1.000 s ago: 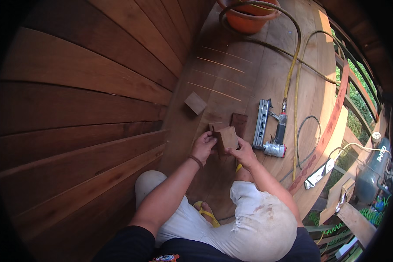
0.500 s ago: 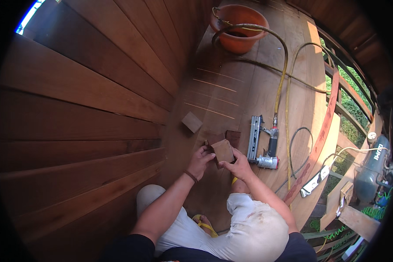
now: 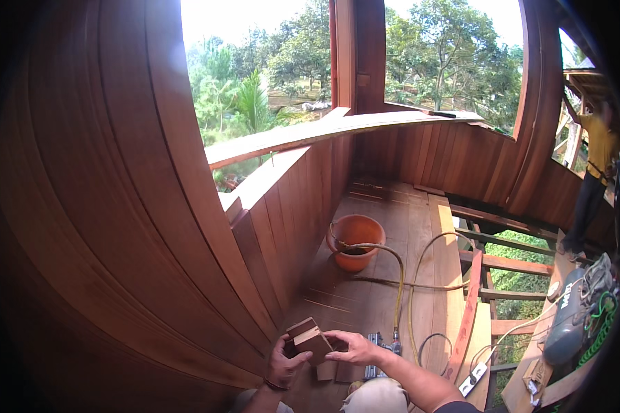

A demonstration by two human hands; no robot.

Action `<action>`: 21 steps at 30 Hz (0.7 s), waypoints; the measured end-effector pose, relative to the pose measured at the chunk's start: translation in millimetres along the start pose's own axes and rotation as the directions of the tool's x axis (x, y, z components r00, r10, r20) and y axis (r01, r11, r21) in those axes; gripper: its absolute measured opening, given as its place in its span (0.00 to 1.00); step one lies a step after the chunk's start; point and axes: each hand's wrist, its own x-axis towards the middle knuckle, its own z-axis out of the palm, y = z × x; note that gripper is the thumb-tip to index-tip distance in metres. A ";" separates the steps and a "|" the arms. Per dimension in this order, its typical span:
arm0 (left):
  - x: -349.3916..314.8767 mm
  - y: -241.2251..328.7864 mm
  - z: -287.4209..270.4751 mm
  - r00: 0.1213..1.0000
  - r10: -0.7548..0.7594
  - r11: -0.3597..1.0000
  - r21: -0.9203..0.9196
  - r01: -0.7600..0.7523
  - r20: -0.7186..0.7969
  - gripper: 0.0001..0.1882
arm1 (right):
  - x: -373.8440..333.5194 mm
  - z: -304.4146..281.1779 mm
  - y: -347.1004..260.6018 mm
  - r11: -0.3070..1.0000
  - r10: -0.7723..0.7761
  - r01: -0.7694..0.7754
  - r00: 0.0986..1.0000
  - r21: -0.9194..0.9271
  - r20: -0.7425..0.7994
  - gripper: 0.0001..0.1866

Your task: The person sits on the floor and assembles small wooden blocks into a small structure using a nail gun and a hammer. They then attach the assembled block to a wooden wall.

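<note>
Both my hands hold a small brown wooden block (image 3: 308, 337) low in the view, lifted above the plank floor (image 3: 386, 227). My left hand (image 3: 283, 363) grips it from below and the left. My right hand (image 3: 352, 347) closes on its right side. A nail gun (image 3: 375, 352) lies on the floor just right of my hands, mostly hidden behind my right hand, with a yellow air hose (image 3: 398, 289) running away from it. Another small wood piece (image 3: 326, 372) lies on the floor under my hands.
A curved wooden plank wall (image 3: 117, 241) fills the left. An orange bucket (image 3: 355, 241) stands on the floor ahead. Open joists (image 3: 510, 265) and a drop lie to the right, with an air compressor (image 3: 573, 316). Another person (image 3: 596, 172) stands at the far right.
My head has tilted up, so the view now shows the wall, windows and trees. The block stays held in both hands and has risen off the floor.
</note>
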 end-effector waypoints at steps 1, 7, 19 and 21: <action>-1.8 19.8 -0.9 0.999 0.049 0.999 0.017 -0.049 0.024 0.34 | 3.6 -1.5 -20.0 0.999 -0.049 0.048 0.998 0.020 0.026 0.34; -18.3 117.7 -6.5 0.952 0.302 0.952 -0.062 -0.299 0.052 0.32 | 32.5 26.3 -104.7 0.979 -0.170 0.172 0.985 0.110 -0.030 0.29; -47.5 126.2 -49.4 0.979 0.202 0.979 0.001 -0.202 0.006 0.27 | 46.5 106.9 -99.5 0.912 -0.173 0.252 0.952 0.325 -0.253 0.30; -47.4 117.3 -57.5 0.976 0.220 0.975 0.024 -0.220 0.006 0.26 | 46.6 110.1 -102.1 0.931 -0.195 0.266 0.941 0.249 -0.278 0.30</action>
